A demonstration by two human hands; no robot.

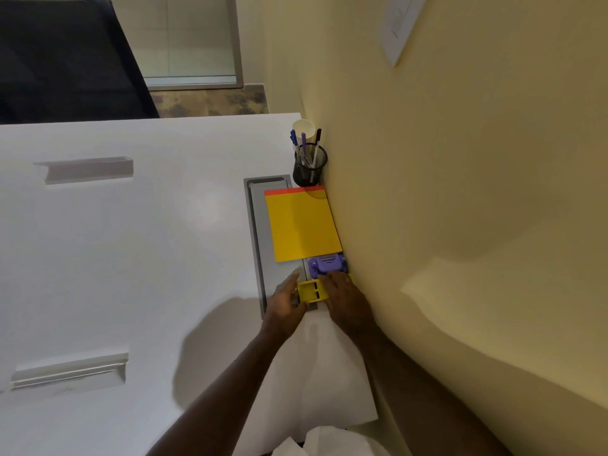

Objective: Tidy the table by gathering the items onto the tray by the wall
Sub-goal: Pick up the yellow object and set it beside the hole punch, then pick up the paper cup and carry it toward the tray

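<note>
A grey tray (258, 232) lies on the white table along the yellow wall. A yellow notepad with a red top strip (302, 223) rests on its far part. Just nearer sits a purple plastic tool (327, 265). A yellow plastic piece (312, 290) is at the tray's near end, between my two hands. My left hand (285, 302) holds its left side, thumb against the piece. My right hand (342, 292) lies over its right side with fingers extended toward the purple tool.
A black mesh pen holder (310, 166) with several pens stands by the wall beyond the tray, a white cup (303, 127) behind it. Two recessed grey slots (87, 169) (70, 371) are in the table at left. A dark chair is at the back left.
</note>
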